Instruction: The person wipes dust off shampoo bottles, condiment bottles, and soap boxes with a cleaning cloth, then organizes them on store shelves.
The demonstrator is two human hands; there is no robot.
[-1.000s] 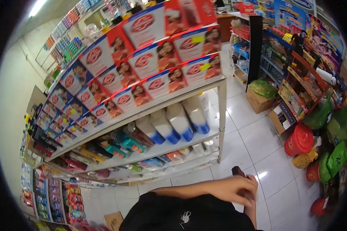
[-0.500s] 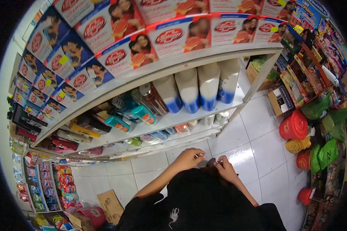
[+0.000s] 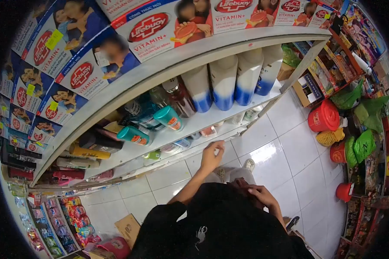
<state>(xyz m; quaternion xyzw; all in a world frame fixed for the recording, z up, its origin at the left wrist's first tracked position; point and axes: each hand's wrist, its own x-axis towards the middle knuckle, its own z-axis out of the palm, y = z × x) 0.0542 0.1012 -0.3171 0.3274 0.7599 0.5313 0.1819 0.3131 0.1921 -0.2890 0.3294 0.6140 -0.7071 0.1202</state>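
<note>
My left hand (image 3: 212, 156) is raised in front of the shelf, its thumb and fingers curled together. Whether anything small sits between the fingertips cannot be made out. Close to the front of my black shirt (image 3: 199, 216), my right hand (image 3: 263, 196) has its fingers bent over a dark reddish-brown thing (image 3: 241, 186). The shirt partly hides that thing, and its kind is not clear. Nearest to my left hand is the white shelf (image 3: 194, 129), holding white-and-blue bottles (image 3: 223, 82) and teal bottles (image 3: 168, 118).
Lifebuoy soap boxes (image 3: 149, 30) are stacked on the shelf top. A red bucket (image 3: 323, 116) and green bags (image 3: 364, 146) stand along the right side. Hanging packets (image 3: 75, 216) and a cardboard piece (image 3: 127, 226) are at lower left. A shoe (image 3: 249, 164) shows on the tiled floor.
My hands have moved apart: the left up toward the shelf, the right lower, near my shirt. The view has shifted closer to the soap boxes, and light trousers and shoes now show below.
</note>
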